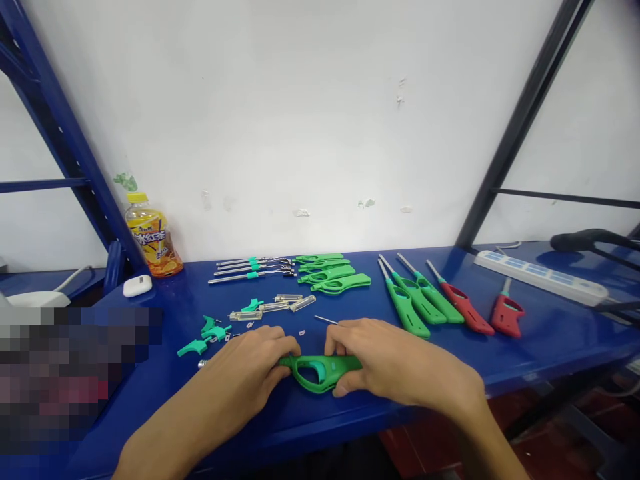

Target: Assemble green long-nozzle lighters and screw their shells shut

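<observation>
Foremost, low over the blue table (pixel 280 430): one green lighter body (pixel 337 367), pinched at its narrow end by the left hand (pixel 255 360), nearly closed; grasped farther along by the right hand (pixel 395 360), fingers curled. Beyond: four teal triggers (pixel 193 347), four clear tanks (pixel 245 317), five lighters (pixel 407 313) (three green, two red), four green shells (pixel 343 284), four metal rods (pixel 233 279).

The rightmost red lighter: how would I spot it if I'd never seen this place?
On the blue table, find the long white power strip toward the right end. The rightmost red lighter lies just in front of it, its metal tip pointing toward the wall. Unlike the other red lighter to its left, it looks short and stubby.
</observation>
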The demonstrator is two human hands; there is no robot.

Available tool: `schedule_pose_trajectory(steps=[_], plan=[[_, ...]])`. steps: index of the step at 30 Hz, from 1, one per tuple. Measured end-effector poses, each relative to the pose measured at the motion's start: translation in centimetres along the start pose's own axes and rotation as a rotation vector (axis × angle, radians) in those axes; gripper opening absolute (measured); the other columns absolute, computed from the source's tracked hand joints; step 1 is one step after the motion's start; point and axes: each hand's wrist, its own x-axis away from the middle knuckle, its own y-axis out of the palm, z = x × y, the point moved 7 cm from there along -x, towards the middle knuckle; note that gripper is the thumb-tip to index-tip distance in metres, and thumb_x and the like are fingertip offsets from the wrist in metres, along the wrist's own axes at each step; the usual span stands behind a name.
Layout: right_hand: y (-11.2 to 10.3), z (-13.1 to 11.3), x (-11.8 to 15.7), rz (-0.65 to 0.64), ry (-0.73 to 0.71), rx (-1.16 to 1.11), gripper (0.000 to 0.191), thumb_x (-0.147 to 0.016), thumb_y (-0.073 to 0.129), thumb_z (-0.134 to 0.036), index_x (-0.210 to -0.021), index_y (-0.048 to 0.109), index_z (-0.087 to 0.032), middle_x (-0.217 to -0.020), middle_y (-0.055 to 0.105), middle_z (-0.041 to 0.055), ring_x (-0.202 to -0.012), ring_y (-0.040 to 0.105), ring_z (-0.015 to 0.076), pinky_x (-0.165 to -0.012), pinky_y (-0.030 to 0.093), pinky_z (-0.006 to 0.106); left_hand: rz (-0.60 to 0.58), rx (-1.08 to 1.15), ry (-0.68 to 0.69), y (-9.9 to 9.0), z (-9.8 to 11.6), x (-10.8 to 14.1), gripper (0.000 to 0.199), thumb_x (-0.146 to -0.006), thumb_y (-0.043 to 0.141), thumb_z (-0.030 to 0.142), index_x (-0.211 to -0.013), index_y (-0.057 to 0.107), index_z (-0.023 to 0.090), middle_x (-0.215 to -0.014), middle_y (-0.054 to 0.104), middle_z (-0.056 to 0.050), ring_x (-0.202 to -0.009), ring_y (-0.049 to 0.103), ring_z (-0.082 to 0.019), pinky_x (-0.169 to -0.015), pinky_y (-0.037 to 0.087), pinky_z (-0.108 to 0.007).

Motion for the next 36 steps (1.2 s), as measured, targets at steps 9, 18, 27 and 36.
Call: schedule_pose_trajectory(steps=[9,18,27,36], plan=[[0.0,-0.1,-0.1,-0.007,0.006,0.002,0.035,-0.085,0.088,-0.040,-0.104,0.063,-0.023,-0.104,0.069,-0.0001,-0.097,0.063,0.0224,-0.076,0.041,0.031,-0.012,0.007,0.014,0.2,0.0,-0.3,0.021,-0.100,0.054,0.012,-0.110,0.069,0.025,-0.109,0.069,-0.003,-0.103,0.065,-0.025,-0.091,0.048,-0.038],[0.4,0.2,0.2,0.036,0.032,0.034,0.036,-0.084,0.088,-0.043,-0.104,0.064,-0.025,-0.102,0.069,-0.0005,-0.098,0.063,0.0234,-0.077,0.041,0.032,0.005,-0.010,0.021,0.6,-0.1,-0.4,0.023,-0.100,0.054,0.011,-0.109,0.069,0.024,-0.107,0.068,-0.004,-0.102,0.065,-0.025,-0.090,0.049,-0.038],[-0.5,0.0,0.5,0.040,0.025,-0.007,0.035,-0.085,0.084,-0.053,-0.101,0.070,-0.025,-0.096,0.072,0.0004,-0.095,0.066,0.0239,-0.074,0.042,0.031,-0.003,-0.049,0.015,1.1,-0.2,-0.6,0.025,-0.100,0.053,0.011,-0.112,0.072,0.024,-0.110,0.069,-0.006,-0.103,0.067,-0.027,-0.090,0.051,-0.039],[-0.1,0.5,-0.2,0.060,0.142,-0.009,0.028,-0.075,0.094,-0.041,-0.090,0.076,-0.026,-0.088,0.073,-0.0009,-0.090,0.066,0.0246,-0.070,0.039,0.030,0.017,-0.136,0.048,1.2,0.8,-1.3,0.037,-0.101,0.044,0.008,-0.100,0.078,0.022,-0.106,0.073,-0.008,-0.097,0.069,-0.028,-0.088,0.049,-0.041]])
